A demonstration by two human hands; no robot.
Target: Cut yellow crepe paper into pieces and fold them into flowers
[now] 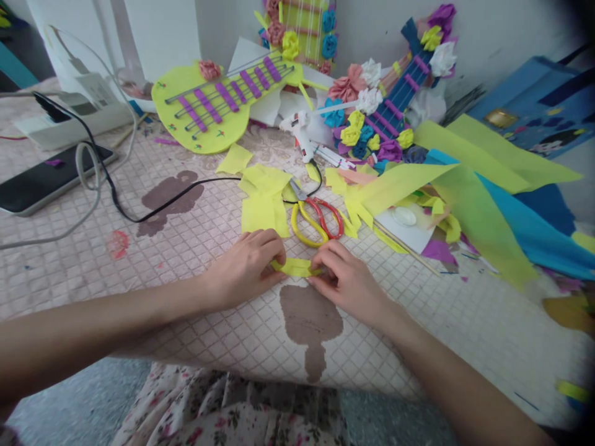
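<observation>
Between my two hands stretches a small folded strip of yellow crepe paper (296, 267), just above the patterned tablecloth (209, 347). My left hand (248, 263) pinches its left end, and my right hand (344, 275) pinches the right end. Directly beyond the fingers lie scissors (320, 223) with one yellow and one red handle, their blades pointing away. Cut yellow paper squares (264, 195) are piled to the left of the scissors, partly overlapping. The fingertips hide both ends of the strip.
A yellow paper instrument (218, 102) and a blue one with paper flowers (395, 102) lie at the back. Near them is a white glue gun (300, 133), its black cord crossing the table. A phone (51, 176) and power strip (74, 118) are left; long paper sheets (493, 210) spread right.
</observation>
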